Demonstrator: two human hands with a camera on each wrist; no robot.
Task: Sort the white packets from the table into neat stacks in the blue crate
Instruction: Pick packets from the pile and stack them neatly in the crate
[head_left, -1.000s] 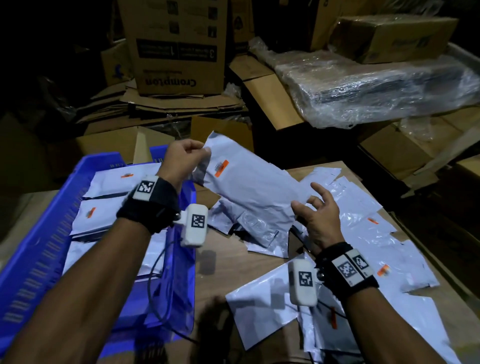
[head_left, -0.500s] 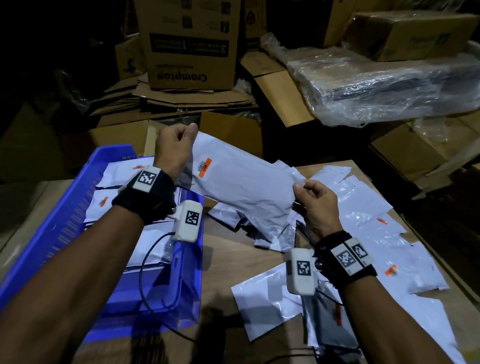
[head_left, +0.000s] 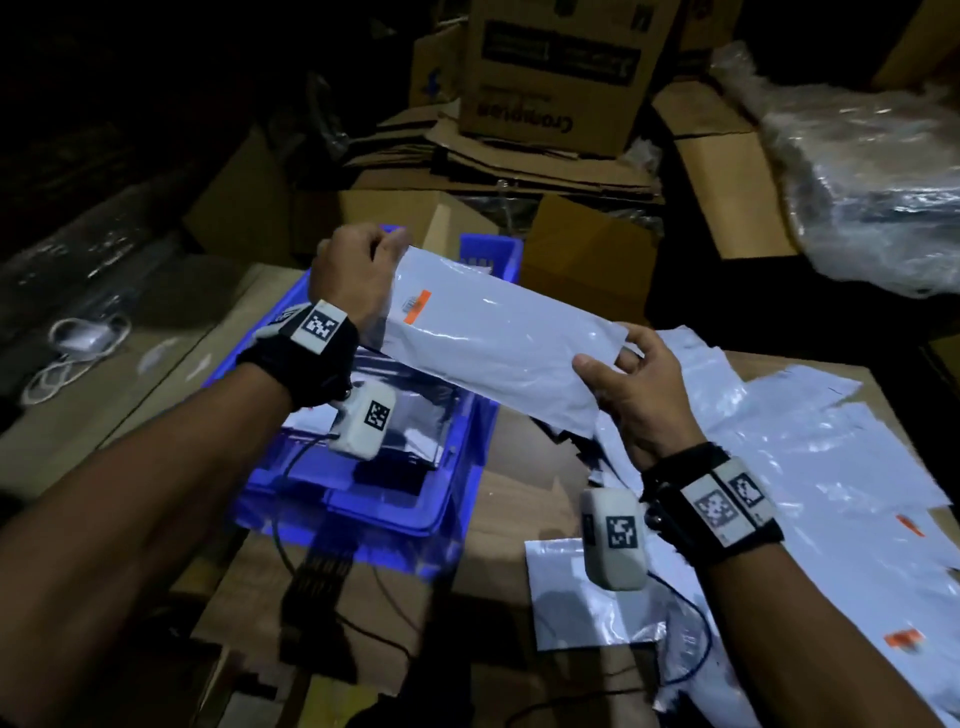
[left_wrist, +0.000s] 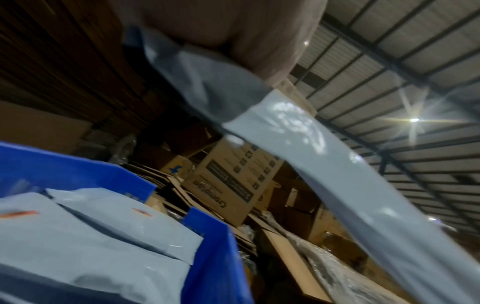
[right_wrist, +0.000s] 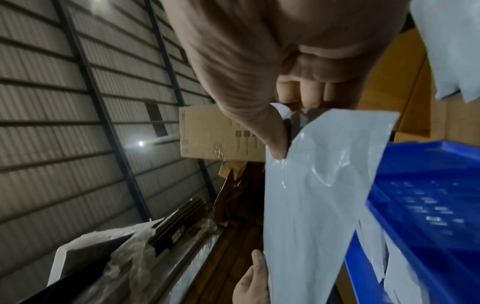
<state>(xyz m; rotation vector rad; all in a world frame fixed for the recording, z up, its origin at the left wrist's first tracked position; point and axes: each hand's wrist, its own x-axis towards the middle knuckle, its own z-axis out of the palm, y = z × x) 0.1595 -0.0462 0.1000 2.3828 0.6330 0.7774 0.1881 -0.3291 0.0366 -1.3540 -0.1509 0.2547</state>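
Note:
A long white packet (head_left: 493, 338) with an orange label is held stretched in the air over the right side of the blue crate (head_left: 483, 415). My left hand (head_left: 358, 270) pinches its far left end, and my right hand (head_left: 628, 379) pinches its near right end. The right wrist view shows the thumb (right_wrist: 275, 144) pressed on the packet (right_wrist: 319, 185). In the left wrist view the packet (left_wrist: 298, 144) runs away from the hand above the crate (left_wrist: 215, 257), where white packets (left_wrist: 91, 246) lie stacked. Several loose white packets (head_left: 810, 467) cover the table to the right.
Cardboard boxes (head_left: 556, 67) and flattened cartons are piled behind the table. A plastic-wrapped bundle (head_left: 872, 182) sits at the back right. White cables (head_left: 78, 348) lie at the far left. One packet (head_left: 587, 597) lies near the table's front, under my right wrist camera.
Both hands have carried the packet leftward, from over the table to above the crate. My right hand, open a second ago, closed on the packet's near end.

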